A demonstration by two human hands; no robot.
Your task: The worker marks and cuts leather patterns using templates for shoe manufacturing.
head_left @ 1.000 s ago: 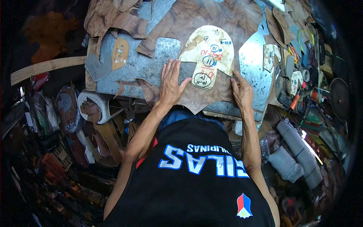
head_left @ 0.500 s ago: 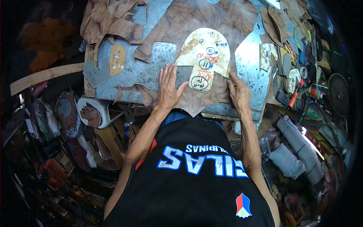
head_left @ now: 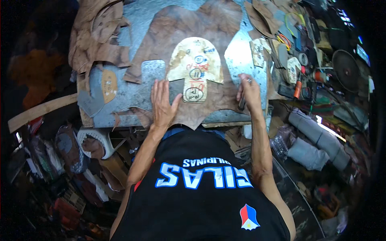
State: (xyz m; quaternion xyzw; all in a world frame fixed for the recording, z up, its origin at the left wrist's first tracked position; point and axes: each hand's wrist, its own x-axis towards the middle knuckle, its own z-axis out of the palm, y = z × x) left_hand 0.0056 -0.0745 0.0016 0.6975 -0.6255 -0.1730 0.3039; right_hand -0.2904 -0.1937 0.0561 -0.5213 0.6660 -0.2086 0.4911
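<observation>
A cream pattern template [head_left: 194, 64], rounded at the top with a narrow stem and handwritten marks, lies on a brown leather hide [head_left: 181, 28] spread over the metal-topped table [head_left: 237, 116]. My left hand [head_left: 162, 105] rests flat, fingers stretched out, on the leather just left of the stem. To the right of the template, over the hide's edge, my right hand [head_left: 250, 94] is closed around a short dark-handled tool [head_left: 242, 103]. The tool's working end is hidden or too small to make out.
Leather offcuts [head_left: 100, 52] cover the table's left side, along with a tan template [head_left: 109, 86]. At the right edge are an orange-handled tool [head_left: 298, 89], tape rolls and a round dark disc [head_left: 345, 69]. A white stool [head_left: 106, 140] stands below left.
The view has shifted, so the table sits further left. My right hand has left the template's lower right edge, moved outward and now grips the dark-handled tool. My left hand stays flat.
</observation>
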